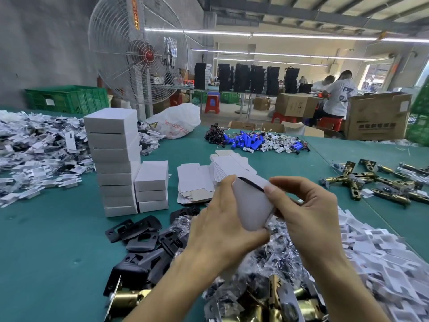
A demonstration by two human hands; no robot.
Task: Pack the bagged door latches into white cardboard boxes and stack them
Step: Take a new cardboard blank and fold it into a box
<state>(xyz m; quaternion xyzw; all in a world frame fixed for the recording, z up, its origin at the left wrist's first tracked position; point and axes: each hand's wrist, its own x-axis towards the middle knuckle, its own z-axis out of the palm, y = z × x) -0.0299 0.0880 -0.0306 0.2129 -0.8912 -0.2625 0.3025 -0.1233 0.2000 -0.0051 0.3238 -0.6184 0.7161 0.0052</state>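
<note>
Box [251, 206] in left hand [222, 228], right hand [306, 212]; stacks [116, 163] left, blanks [197, 180] behind, latches [278, 249] below.

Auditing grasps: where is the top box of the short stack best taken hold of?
Probably from above, pinching its front and back walls: the top box lies flat and uppermost, while the tall stack crowds its left side.

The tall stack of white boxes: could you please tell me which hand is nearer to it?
Left. The left hand is right of the tall stack; the right hand is farther right, beyond it.
</note>
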